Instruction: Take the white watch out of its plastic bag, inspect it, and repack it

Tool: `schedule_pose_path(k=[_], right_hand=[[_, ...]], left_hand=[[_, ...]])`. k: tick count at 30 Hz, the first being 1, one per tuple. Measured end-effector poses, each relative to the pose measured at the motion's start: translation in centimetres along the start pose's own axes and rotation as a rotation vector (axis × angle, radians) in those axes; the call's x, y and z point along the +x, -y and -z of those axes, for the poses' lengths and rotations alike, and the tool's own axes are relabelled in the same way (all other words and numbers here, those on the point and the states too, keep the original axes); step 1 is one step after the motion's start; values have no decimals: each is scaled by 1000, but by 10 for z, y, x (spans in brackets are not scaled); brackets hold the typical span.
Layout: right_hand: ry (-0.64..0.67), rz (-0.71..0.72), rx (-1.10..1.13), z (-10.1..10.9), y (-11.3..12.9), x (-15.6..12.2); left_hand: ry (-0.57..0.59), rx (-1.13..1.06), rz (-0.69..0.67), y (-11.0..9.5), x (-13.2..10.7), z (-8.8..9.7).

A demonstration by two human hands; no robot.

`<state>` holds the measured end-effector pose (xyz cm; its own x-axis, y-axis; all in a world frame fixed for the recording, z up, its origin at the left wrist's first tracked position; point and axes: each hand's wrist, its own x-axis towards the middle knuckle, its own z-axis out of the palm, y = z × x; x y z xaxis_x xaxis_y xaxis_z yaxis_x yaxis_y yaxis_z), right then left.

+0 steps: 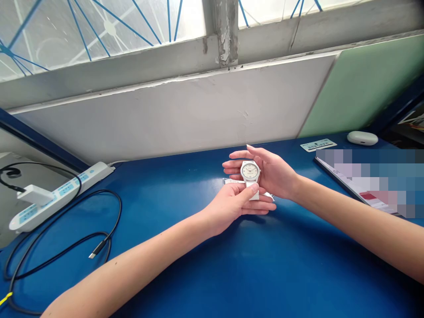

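A white wristwatch (250, 171) with a round pale dial is held up over the blue desk, its face turned toward me. My left hand (232, 201) pinches the lower strap under the thumb, with the other fingers stretched out behind it. Close around the watch's right side and back is my right hand (271, 172), palm turned in and fingers extended, some of them passing behind the dial. I cannot tell whether the right hand bears any weight of the watch. Behind my hands lies a thin white and clear item (270, 196), mostly hidden, perhaps a plastic wrapper.
A white power strip (71, 190) with a plugged-in charger (37, 195) stands at the left, a black cable (115, 203) looping beside it. On the right are a card (318, 145), a white earbud case (362, 138) and a flat, partly blurred item (344, 179). A wall panel (185, 115) closes the back.
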<state>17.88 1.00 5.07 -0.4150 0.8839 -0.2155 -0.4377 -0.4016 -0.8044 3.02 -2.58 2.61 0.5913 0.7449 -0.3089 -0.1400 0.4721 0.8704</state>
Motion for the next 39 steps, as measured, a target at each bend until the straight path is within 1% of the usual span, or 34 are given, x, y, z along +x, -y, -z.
schedule_pose_path(k=[4, 8, 10, 12, 16, 18, 21, 24, 27, 31, 39], right_hand=[[39, 28, 13, 5, 3, 1], [102, 79, -80, 16, 3, 2], [112, 87, -104, 20, 2, 3], [101, 90, -100, 21, 2, 5], [103, 99, -55, 18, 5, 6], [113, 54, -39, 15, 7, 5], [127, 1, 5, 11, 11, 1], [148, 21, 42, 10, 14, -2], [182, 40, 36, 11, 14, -3], [188, 61, 21, 11, 15, -3], [210, 52, 24, 11, 16, -5]], left_hand=[[-30, -26, 4, -1, 0, 0], [-58, -61, -25, -2, 1, 0], [-36, -80, -30, -2, 1, 0], [11, -87, -19, -2, 0, 0], [83, -61, 16, -1, -1, 0], [92, -43, 35, 0, -1, 1], [74, -29, 41, 2, 0, 2], [61, -24, 13, 3, 1, 3], [59, -19, -6, 4, 1, 4], [47, -6, -21, 5, 2, 4], [19, 10, -36, 4, 3, 2]])
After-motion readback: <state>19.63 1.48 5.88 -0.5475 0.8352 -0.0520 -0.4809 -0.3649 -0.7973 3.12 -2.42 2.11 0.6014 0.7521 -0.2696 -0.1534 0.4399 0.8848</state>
